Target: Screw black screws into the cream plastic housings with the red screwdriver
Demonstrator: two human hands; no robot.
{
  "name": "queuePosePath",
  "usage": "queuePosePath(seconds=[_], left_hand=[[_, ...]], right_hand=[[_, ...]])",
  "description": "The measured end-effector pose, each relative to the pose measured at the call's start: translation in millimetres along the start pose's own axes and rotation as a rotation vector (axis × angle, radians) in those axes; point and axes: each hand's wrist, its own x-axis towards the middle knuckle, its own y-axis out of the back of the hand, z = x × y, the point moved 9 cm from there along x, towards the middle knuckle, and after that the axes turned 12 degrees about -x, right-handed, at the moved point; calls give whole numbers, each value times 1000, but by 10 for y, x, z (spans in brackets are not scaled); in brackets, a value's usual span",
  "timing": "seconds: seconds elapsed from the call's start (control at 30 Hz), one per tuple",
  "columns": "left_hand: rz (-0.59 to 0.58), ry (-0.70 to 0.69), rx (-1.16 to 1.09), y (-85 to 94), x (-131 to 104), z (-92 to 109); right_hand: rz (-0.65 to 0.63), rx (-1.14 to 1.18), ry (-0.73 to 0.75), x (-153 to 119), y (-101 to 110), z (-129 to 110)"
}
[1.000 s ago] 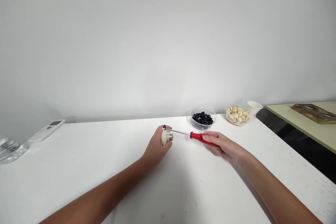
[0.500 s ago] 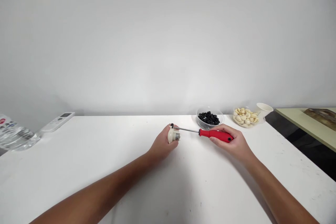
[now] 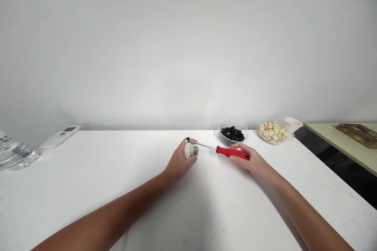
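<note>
Around a cream-coloured plastic part with a small metal motor (image 3: 190, 150), my left hand (image 3: 178, 161) is closed, thumb below and fingers behind. A small black piece (image 3: 188, 139) sits at the part's top edge. My right hand (image 3: 250, 159) grips the red handle of a screwdriver (image 3: 228, 151), its shaft pointing left and slightly up. The screwdriver's tip meets the black piece, or lies right beside it; the exact contact is too small to tell. Fingers of my left hand are partly hidden behind the cream part.
Behind my right hand stand a clear bowl of small black pieces (image 3: 233, 134) and a clear bowl of cream-coloured pieces (image 3: 272, 133) with a white cup (image 3: 293, 123). At the left lie a white remote control (image 3: 61, 137) and a clear water bottle (image 3: 17, 156). A wall rises behind the white table (image 3: 103, 172).
The whole view has shifted slightly, moving things a little left. The screwdriver's handle has dropped a bit, so its shaft slants more. Both holds are unchanged.
</note>
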Motion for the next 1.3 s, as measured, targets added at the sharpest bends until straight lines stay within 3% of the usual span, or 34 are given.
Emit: queuePosePath(seconds=[0.23,0.33,0.73,0.9,1.03,1.3], left_hand=[[-11,8,2,-7,-2,-23],[-36,-11,59,-17,-5,-3],[-72,-46,136,-49,0,31],[-38,-67,197,-32,-2,34],[-19,-76,237,-25,-23,66],[7,-103,250,-18,-47,110]], right_hand=[[267,-340,391,-181,282,-416],[330,-376,450,-216,335,-447],[268,-98,128,-64,276,-130],[57,131,-60,49,112,124],[-113,335,-98,81,-35,218],[-219,385,-101,59,-102,221]])
